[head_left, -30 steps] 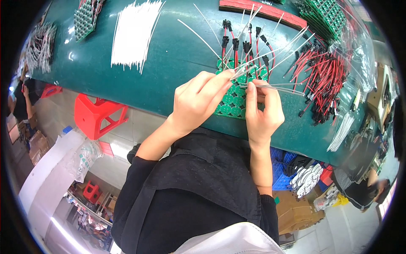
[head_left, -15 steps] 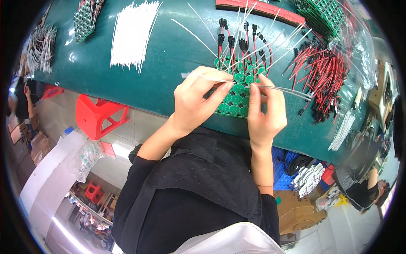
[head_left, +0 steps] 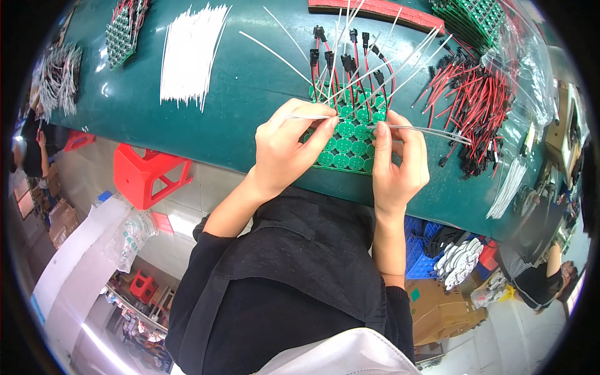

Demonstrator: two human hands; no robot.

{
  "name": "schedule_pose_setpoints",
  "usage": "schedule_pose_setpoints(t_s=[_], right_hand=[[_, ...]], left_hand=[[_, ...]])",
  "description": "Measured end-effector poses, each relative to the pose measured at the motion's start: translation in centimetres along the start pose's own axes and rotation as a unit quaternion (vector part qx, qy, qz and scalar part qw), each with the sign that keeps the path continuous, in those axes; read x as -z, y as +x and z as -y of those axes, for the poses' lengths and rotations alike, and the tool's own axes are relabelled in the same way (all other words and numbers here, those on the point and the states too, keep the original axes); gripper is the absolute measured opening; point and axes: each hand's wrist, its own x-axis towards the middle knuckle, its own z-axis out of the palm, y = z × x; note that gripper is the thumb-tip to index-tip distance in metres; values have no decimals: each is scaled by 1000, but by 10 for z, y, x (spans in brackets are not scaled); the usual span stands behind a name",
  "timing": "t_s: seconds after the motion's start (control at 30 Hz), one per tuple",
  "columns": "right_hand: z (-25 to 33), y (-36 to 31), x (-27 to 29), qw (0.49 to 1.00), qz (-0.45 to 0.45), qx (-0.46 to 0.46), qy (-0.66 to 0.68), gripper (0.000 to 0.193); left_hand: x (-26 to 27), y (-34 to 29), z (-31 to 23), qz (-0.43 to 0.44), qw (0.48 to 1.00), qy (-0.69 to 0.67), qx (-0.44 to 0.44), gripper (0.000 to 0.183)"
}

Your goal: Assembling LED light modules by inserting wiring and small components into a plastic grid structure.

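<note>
A green panel of small round circuit boards lies at the table's near edge. Red-and-black leads with black connectors and several thin white wires rise from its far part. Above its left side, my left hand is closed in a pinch on a white wire. My right hand, at the panel's right side, pinches a few thin grey-white wires that stick out to the right. The fingers partly cover the boards, and the wire tips are too small to make out.
A bundle of white wires lies on the green table at left. Heaped red-and-black leads are at right, near stacked green panels and a clear plastic bag. A red foam strip lies behind; a red stool stands left.
The panel with its leads has shifted slightly left. My right hand has moved a little to the right with its wires, so the hands are farther apart.
</note>
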Motion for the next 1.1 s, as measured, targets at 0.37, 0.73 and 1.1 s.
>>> schedule_pose_setpoints(t_s=[0.37, 0.73, 1.1], right_hand=[[-4, 0, -6, 998, -13, 44, -38, 15], [-2, 1, -6, 996, 16, 56, -70, 21], [-1, 0, 3, 997, -6, 43, -60, 24]], left_hand=[[-8, 0, -1, 8, 994, 88, -56, 27], [-8, 2, -5, 13, 998, 35, -60, 22], [-16, 5, -7, 17, 998, 30, -48, 15]])
